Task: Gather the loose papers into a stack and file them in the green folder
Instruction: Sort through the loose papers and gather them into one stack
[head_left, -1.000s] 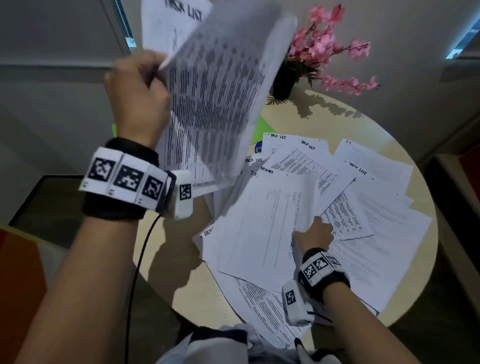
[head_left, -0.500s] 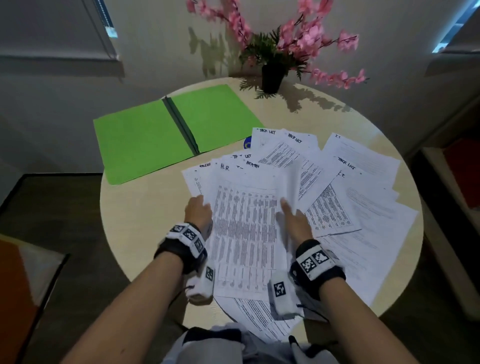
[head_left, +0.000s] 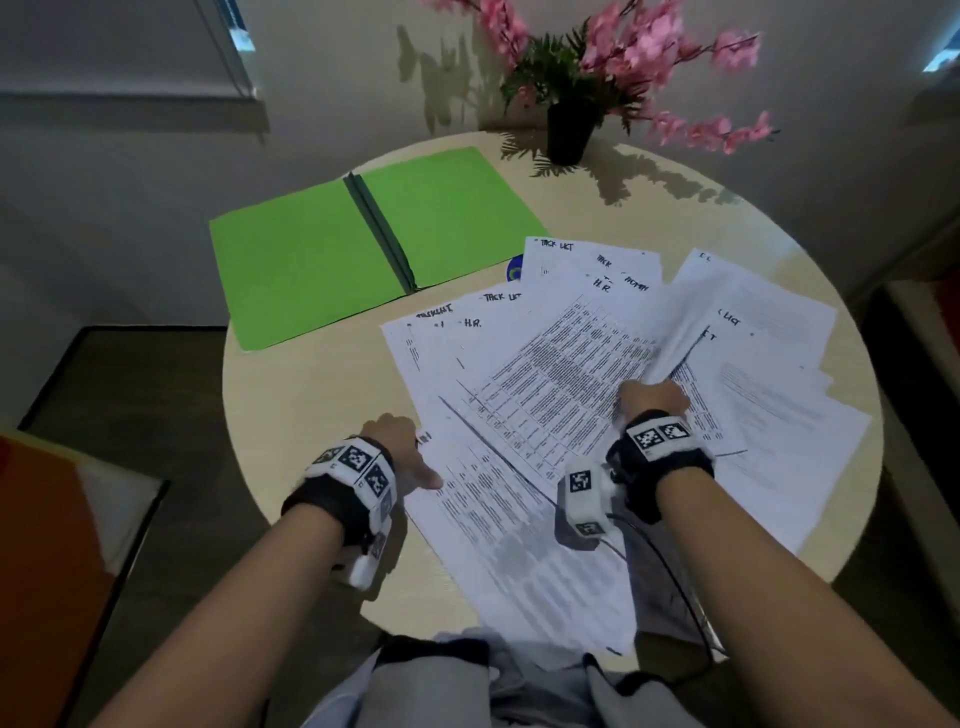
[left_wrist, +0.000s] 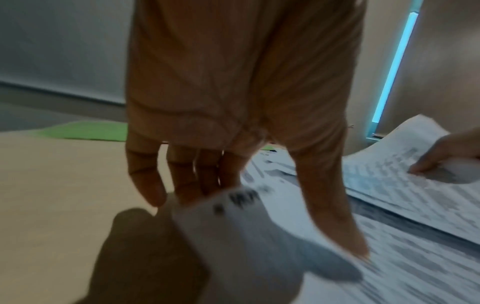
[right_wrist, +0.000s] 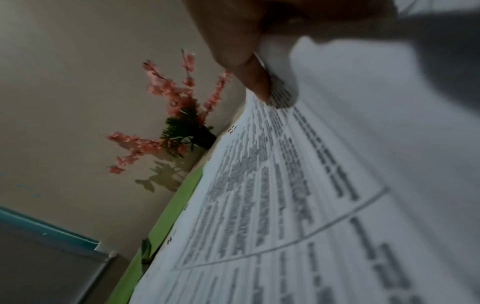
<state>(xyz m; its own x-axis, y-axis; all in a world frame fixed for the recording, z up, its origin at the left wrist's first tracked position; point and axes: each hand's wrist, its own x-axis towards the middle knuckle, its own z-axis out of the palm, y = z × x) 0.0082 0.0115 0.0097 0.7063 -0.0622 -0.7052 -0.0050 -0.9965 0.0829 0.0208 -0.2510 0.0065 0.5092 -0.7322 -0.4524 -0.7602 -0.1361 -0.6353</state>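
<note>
Left to right. The green folder lies open and flat on the far left of the round table, its left leaf overhanging the table edge; bare tabletop separates it from the papers, giving open room to slide or carry a stack across. The folder is probably stiff enough to receive sheets without shifting much.

The left hand sits at the near left corner of the loose papers. In the left wrist view its fingers curl under a lifted corner while the thumb lies on top, a light pinch.

The papers are fanned in overlapping layers over the middle and right of the table, some reaching its near and right edges. They are judged light, limp and slippery against each other; a single corner grip would let them droop and splay, so holding at 2 opposite edges and squaring them against the tabletop looks safer.

The right hand pinches the edge of several raised sheets, thumb on the printed face; the other fingers are hidden.

A potted plant with pink flowers stands at the far rim, well apart from the papers.
</note>
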